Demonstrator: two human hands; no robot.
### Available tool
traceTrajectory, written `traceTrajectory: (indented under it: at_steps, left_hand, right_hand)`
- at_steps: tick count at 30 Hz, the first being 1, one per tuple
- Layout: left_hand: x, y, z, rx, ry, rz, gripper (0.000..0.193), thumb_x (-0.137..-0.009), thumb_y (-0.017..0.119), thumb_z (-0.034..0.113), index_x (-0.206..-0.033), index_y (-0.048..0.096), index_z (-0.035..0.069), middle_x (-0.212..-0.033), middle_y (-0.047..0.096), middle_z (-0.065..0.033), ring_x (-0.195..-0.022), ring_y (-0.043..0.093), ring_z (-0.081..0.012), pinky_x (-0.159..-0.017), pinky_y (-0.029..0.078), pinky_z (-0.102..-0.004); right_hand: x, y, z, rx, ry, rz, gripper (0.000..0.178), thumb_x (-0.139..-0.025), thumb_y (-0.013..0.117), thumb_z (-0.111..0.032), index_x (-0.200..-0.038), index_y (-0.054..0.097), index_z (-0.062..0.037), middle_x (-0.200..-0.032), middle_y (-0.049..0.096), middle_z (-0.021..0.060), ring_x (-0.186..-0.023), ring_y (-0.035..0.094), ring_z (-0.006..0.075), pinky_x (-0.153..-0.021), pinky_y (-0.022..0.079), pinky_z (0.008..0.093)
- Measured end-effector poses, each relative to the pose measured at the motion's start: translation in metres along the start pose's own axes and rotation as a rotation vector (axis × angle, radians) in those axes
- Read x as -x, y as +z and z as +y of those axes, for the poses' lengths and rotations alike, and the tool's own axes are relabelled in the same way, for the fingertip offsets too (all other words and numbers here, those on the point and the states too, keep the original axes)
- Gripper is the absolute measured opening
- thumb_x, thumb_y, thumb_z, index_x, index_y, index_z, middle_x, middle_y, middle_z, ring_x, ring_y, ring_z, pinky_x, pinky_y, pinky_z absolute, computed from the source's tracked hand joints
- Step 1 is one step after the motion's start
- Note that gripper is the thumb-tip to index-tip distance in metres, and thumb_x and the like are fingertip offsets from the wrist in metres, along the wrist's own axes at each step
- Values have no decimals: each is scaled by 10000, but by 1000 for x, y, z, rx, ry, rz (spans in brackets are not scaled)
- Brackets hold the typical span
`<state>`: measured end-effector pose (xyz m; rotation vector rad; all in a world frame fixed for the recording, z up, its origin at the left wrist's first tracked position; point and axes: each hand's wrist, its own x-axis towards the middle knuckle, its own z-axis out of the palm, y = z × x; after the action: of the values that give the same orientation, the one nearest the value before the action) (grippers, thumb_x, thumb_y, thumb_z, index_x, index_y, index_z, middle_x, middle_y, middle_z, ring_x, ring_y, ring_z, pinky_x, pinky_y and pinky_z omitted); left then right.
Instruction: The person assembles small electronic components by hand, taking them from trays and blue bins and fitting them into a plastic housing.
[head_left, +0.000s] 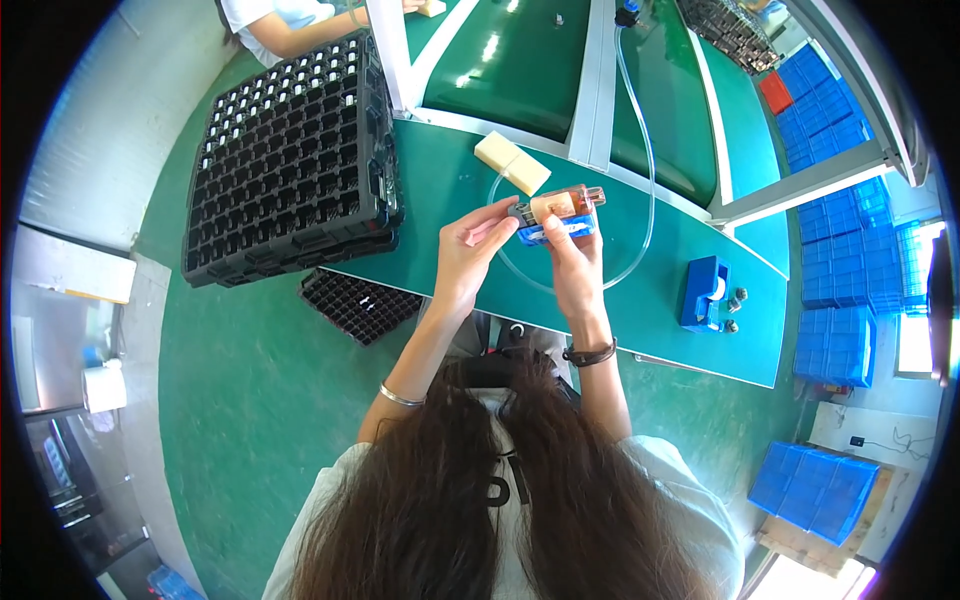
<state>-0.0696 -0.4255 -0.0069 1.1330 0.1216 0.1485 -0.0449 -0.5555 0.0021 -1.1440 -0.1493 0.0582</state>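
Above the green table (420, 215), both hands meet at a copper-coloured cylindrical part (560, 207) with a shiny metal end and a dark end. It lies along a blue block (535, 236). My left hand (470, 245) pinches the dark end between thumb and fingers. My right hand (575, 270) wraps round the block from the right, its thumb pressed on the cylinder. Just beyond them lies a pale yellow two-part block (512, 162). A clear tube (640, 255) loops behind and beneath the hands.
Stacked black compartment trays (290, 170) stand at the left, with small white-topped parts in the far rows. Another black tray (360, 305) sits lower. At right are a blue tape dispenser (703, 292) and small metal parts (738, 298). A white frame (595, 100) crosses the far side; someone's arm (300, 38) shows beyond.
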Motion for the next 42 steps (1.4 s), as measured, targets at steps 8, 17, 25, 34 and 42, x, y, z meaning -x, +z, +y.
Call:
traceTrajectory:
  at_steps: [8,17,25,34,42]
  left_hand:
    - [4,-14,-13,-120,27,97,419,-927,478,286,-1263,446,38,-1097,591,-117,-942,578,-165,-815,442,-275]
    - [43,-46,-13,-120,-70,170,343,-952,401,255,-1188,515,32,-1029,613,-97,-897,585,-144,-783,436,-259]
    - [59,-54,-12,-120,-105,181,330,-955,392,243,-1179,522,39,-1017,617,-84,-889,582,-132,-787,434,-254]
    - [67,-56,-10,-133,-127,201,340,-955,383,249,-1183,510,31,-1021,608,-92,-911,572,-143,-813,428,-266]
    - [71,-54,-7,-147,-120,199,329,-952,376,230,-1170,520,29,-1016,609,-93,-910,572,-145,-812,430,-269]
  right_hand:
    - [-69,-24,25,762,-152,104,392,-759,715,-203,-1052,554,3,-842,593,55,-772,551,99,-698,455,245]
    - [-114,-29,80,998,-307,151,365,-713,730,-253,-970,582,-41,-774,607,161,-716,585,308,-640,470,373]
    - [-121,-14,92,1122,-352,231,450,-705,740,-312,-1003,596,-7,-796,609,194,-722,609,310,-653,493,364]
    - [-134,-2,98,1097,-417,217,464,-710,733,-314,-1034,585,-18,-801,625,182,-728,602,315,-656,489,369]
    - [-135,-2,98,1139,-420,161,413,-742,696,-330,-1019,573,-48,-817,635,144,-759,591,313,-708,438,386]
